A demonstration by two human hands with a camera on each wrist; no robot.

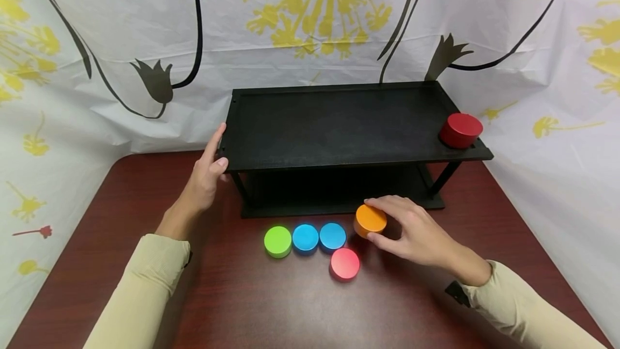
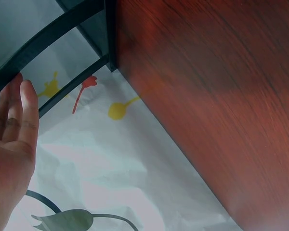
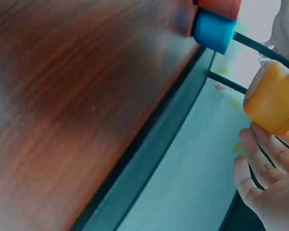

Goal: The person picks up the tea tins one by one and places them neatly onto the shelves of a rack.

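Looks early: only red puck [image 1: 462,130] up on shelf [image 1: 334,128]; green puck [image 1: 278,242], two blue pucks [image 1: 305,238], pink puck [image 1: 345,264] left on worktop [image 1: 252,306]. Right hand [image 1: 414,228]: fingers curled round orange puck [image 1: 371,220] at shelf front. Left hand [image 1: 204,178]: fingers straight, touching shelf end.

From the head view, I read two sleeved arms with bare wrists. The left forearm [image 1: 145,279] extends forward and inward. The left hand [image 1: 199,179] sets its thumb apart from the index finger; the left wrist view gives me straight fingers [image 2: 29,113], side by side. The right forearm [image 1: 528,303] angles forward and leftward. The right hand [image 1: 414,230] forms a pinch, thumb opposing bent fingers.
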